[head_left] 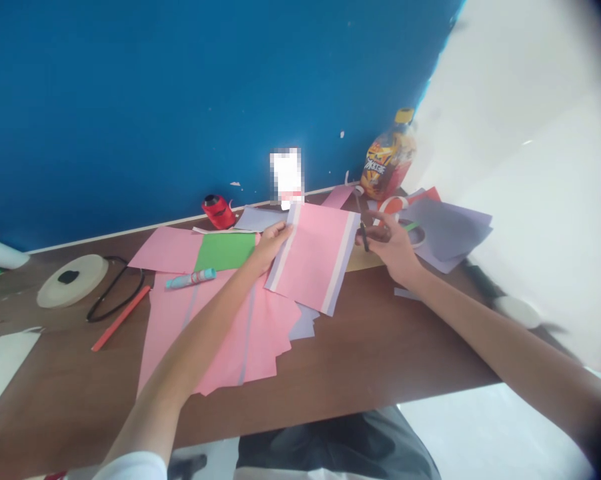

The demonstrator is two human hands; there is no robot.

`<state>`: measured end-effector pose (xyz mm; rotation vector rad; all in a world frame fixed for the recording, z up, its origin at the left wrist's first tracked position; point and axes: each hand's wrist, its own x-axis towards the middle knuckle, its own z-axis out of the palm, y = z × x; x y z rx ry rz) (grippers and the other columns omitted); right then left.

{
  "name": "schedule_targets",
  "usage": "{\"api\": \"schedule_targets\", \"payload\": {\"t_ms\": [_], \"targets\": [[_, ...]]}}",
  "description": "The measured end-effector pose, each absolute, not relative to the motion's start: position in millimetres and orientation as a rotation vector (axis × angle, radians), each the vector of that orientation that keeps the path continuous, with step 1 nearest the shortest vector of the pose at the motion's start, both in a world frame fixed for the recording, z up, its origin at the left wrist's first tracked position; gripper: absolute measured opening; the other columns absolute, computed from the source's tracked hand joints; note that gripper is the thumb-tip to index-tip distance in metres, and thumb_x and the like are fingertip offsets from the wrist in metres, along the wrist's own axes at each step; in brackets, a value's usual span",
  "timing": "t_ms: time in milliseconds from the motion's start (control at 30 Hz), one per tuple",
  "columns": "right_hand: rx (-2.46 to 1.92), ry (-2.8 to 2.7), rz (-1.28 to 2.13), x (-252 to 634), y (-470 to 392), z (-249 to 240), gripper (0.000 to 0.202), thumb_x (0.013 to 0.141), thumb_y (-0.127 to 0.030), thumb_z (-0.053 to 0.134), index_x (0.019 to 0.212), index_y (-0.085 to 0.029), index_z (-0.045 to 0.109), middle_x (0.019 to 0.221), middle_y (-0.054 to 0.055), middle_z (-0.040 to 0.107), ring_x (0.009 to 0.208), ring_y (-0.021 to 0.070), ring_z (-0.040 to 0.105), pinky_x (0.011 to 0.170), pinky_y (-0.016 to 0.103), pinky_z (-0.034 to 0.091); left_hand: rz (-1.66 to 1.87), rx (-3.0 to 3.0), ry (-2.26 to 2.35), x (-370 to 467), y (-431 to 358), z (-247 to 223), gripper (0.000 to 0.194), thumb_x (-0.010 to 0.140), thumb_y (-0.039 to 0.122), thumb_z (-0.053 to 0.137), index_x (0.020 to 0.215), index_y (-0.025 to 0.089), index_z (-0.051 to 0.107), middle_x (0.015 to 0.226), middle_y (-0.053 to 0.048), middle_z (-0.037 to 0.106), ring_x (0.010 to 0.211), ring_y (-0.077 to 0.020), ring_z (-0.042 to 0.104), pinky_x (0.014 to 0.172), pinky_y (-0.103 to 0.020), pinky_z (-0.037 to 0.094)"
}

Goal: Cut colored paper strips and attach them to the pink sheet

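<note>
My left hand (274, 241) pinches the left edge of a pink sheet (316, 252) with white and lilac strips along both sides. The sheet is held tilted above the brown table. Just right of it, my right hand (393, 247) is closed on small dark-handled scissors (364, 236), close to the sheet's right edge. Under my left forearm lie several overlapping pink papers (220, 333), with a green paper (226, 251) and a light blue glue stick (190, 279) on top. Lilac papers (450, 230) lie beyond my right hand.
A drink bottle (388, 160) and a red can-like object (218, 212) stand near the blue wall. Tape rolls (393, 205) lie at right. At left are a white disc (72, 281), a black loop and a red strip (121, 319) on the table (350, 360).
</note>
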<state>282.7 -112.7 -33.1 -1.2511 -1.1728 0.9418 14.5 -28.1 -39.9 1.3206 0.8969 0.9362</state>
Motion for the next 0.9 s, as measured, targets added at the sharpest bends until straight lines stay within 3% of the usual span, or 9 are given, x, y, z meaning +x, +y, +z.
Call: {"api": "schedule_targets", "payload": {"t_ms": [333, 533, 733, 900], "targets": [[-1.187, -1.144, 0.982, 280.7, -114.5, -30.2, 0.071, 0.064, -0.042, 0.078, 0.127, -0.032, 0.048, 0.087, 0.001, 0.067, 0.071, 0.0180, 0.060, 0.056, 0.029, 0.044, 0.875, 1.374, 0.902, 13.4, -26.5, -41.7, 0.036, 0.079, 0.051, 0.066, 0.093, 0.017, 0.064, 0.075, 0.000, 0.062, 0.070, -0.0130, 0.058, 0.068, -0.025, 0.047], [-1.133, -1.054, 1.063, 282.5, -113.8, -31.4, 0.061, 0.062, -0.038, 0.079, 0.116, -0.032, 0.053, 0.074, -0.004, 0.064, 0.064, 0.0155, 0.060, 0.050, 0.026, 0.040, 0.856, 1.358, 0.905, 13.7, -26.1, -42.3, 0.036, 0.078, 0.050, 0.067, 0.093, 0.017, 0.064, 0.073, 0.001, 0.061, 0.068, -0.0125, 0.058, 0.066, -0.023, 0.046], [-1.391, -0.914, 0.605, 297.8, -103.5, -37.1, 0.063, 0.060, -0.029, 0.077, 0.119, -0.026, 0.054, 0.081, 0.000, 0.068, 0.073, 0.0219, 0.066, 0.057, 0.034, 0.052, 0.979, 1.204, 0.896, 14.1, -26.1, -40.0, 0.033, 0.073, 0.046, 0.072, 0.087, 0.016, 0.064, 0.072, 0.001, 0.063, 0.060, -0.0104, 0.055, 0.060, -0.023, 0.044], [-1.445, -1.017, 0.393, 305.5, -101.9, -41.2, 0.064, 0.070, -0.030, 0.070, 0.130, -0.027, 0.050, 0.094, 0.005, 0.070, 0.086, 0.0257, 0.068, 0.065, 0.040, 0.056, 1.002, 1.196, 0.871, 16.2, -26.4, -41.3, 0.032, 0.072, 0.043, 0.072, 0.088, 0.015, 0.067, 0.079, 0.000, 0.069, 0.068, -0.0127, 0.059, 0.068, -0.024, 0.045]]}}
